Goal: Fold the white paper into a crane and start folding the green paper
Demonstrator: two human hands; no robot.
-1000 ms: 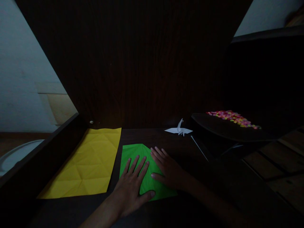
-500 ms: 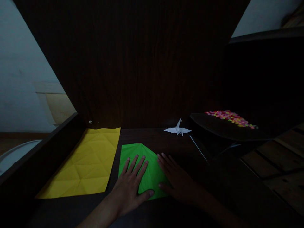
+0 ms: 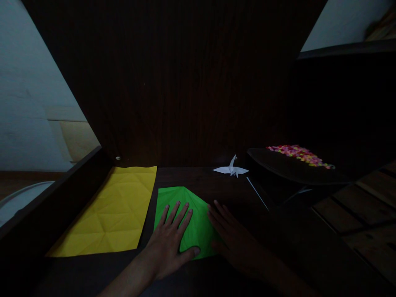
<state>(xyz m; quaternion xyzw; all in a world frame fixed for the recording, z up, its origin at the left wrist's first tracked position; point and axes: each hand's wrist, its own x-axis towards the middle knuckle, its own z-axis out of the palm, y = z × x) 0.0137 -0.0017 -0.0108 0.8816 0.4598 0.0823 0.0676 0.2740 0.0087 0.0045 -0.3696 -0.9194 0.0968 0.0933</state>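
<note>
A green sheet of paper (image 3: 198, 227), creased and with a slanted upper right edge, lies on the dark wooden surface in front of me. Flat on its left part rests my left hand (image 3: 170, 243), fingers spread and thumb stretched to the right. My right hand (image 3: 232, 235) is at the paper's right edge, its fingers stretched out and covering that edge; the hand is dim in shadow. To the left lies a yellow sheet of paper (image 3: 114, 210) with many crease lines. Beyond the green sheet stands a white folded paper crane (image 3: 231, 169).
A thin white stick (image 3: 257, 194) lies right of the crane. Small pink, red and yellow pieces (image 3: 300, 156) sit on a dark curved ledge (image 3: 278, 167) at the right. A dark upright panel (image 3: 185, 82) closes off the back, and a raised side board (image 3: 55, 194) runs along the left.
My right hand has slid slightly to the right along the green paper, uncovering a little more of it. My left hand stays in place.
</note>
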